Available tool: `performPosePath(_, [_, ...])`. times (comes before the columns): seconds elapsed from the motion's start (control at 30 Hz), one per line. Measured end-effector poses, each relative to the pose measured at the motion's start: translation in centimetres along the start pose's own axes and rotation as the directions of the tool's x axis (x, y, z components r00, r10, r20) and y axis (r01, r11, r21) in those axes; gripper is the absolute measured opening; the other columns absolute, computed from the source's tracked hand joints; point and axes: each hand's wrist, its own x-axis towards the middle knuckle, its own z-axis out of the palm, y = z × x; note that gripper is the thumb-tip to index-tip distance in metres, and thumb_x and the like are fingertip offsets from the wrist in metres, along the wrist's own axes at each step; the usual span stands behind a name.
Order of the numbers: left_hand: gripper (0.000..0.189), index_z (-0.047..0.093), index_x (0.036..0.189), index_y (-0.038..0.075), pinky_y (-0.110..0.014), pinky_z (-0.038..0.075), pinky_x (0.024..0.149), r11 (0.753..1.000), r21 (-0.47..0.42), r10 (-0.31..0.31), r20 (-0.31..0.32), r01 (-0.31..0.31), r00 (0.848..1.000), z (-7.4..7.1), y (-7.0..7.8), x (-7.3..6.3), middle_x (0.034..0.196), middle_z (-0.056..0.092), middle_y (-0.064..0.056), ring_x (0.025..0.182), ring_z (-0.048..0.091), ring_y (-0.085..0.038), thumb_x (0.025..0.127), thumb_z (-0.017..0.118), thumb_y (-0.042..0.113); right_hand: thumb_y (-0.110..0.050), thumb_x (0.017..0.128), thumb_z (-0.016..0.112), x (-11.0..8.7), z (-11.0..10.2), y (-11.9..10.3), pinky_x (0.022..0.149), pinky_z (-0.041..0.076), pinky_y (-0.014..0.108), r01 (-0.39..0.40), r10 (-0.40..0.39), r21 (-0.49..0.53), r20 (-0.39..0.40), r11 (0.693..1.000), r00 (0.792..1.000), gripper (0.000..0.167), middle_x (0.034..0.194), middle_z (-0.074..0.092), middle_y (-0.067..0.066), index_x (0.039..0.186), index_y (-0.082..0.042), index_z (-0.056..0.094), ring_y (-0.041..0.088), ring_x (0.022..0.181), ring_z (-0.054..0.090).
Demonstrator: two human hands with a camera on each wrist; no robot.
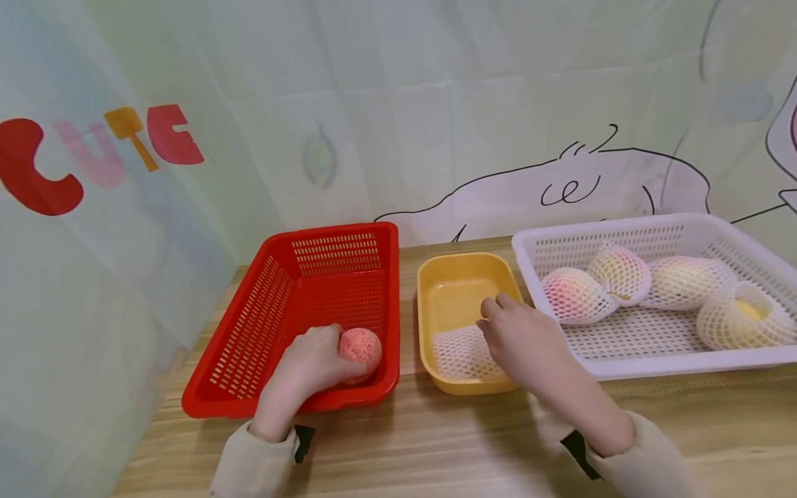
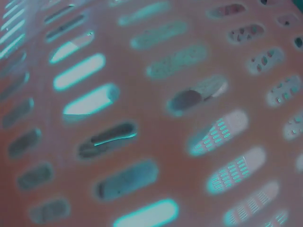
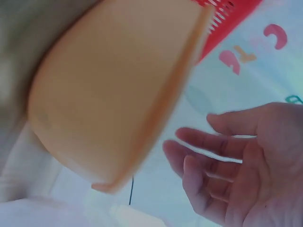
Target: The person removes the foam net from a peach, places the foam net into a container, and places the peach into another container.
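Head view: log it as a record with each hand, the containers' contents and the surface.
Left hand: holds a round, pink, speckled object in the red rectangular plastic basket
Right hand: over the yellow round-cornered tray, fingers loosely bent, nothing visible in them
Yellow tray contents: a piece of white foam netting
White rectangular plastic basket contents: four rounded, white-netted, pink-to-yellow items
Surface: light wood-grain table

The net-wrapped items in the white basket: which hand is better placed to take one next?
Probably the right hand: it is empty, over the yellow tray beside the white basket. The left hand holds the round pink item in the red basket.
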Motion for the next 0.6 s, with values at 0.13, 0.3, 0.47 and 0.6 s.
performPosePath(0.13, [0.055, 0.062, 0.107, 0.006, -0.03, 0.051, 0.061, 1.0, 0.026, -0.007, 0.011, 0.006, 1.0, 0.17, 0.07, 0.04, 0.079, 0.063, -0.006, 0.066, 0.055, -0.019, 0.068, 0.08, 0.041, -0.021, 0.09, 0.066, 0.12, -0.89, 0.18, 0.047, 0.039, 0.026, -0.032, 0.028, 0.063, 0.055, 0.998, 0.998, 0.012, 0.074, 0.057, 0.0, 0.089, -0.009, 0.063, 0.012, 0.056, 0.05])
performPosePath(0.3, [0.056, 0.062, 0.106, 0.006, -0.03, 0.051, 0.061, 0.998, 0.056, -0.001, 0.007, 0.0, 1.0, 0.37, 0.1, 0.06, 0.078, 0.062, -0.007, 0.066, 0.055, -0.019, 0.068, 0.08, 0.042, -0.024, 0.089, 0.066, 0.16, -1.04, 0.41, 0.046, 0.037, 0.027, -0.043, 0.039, 0.057, 0.07, 0.997, 0.997, 0.014, 0.073, 0.059, 0.0, 0.089, -0.01, 0.063, 0.013, 0.055, 0.051])
performPosePath(0.47, [0.058, 0.062, 0.108, 0.005, -0.033, 0.052, 0.064, 0.996, 0.091, 0.017, 0.001, -0.017, 1.0, 0.47, 0.16, 0.12, 0.081, 0.062, -0.007, 0.068, 0.054, -0.019, 0.068, 0.079, 0.044, -0.025, 0.089, 0.066, 0.15, -1.13, 0.58, 0.047, 0.037, 0.026, -0.041, 0.036, 0.064, 0.079, 0.997, 0.996, 0.015, 0.073, 0.06, 0.001, 0.09, -0.01, 0.063, 0.013, 0.055, 0.051])
performPosePath(0.6, [0.064, 0.061, 0.117, 0.004, -0.038, 0.055, 0.071, 0.995, 0.099, 0.03, -0.006, -0.029, 1.0, 0.37, 0.11, 0.14, 0.091, 0.065, -0.009, 0.074, 0.055, -0.02, 0.069, 0.079, 0.042, -0.025, 0.089, 0.066, 0.18, -1.16, 0.75, 0.047, 0.037, 0.026, -0.053, 0.046, 0.07, 0.092, 0.996, 0.995, 0.016, 0.074, 0.061, 0.001, 0.091, -0.009, 0.063, 0.013, 0.055, 0.05])
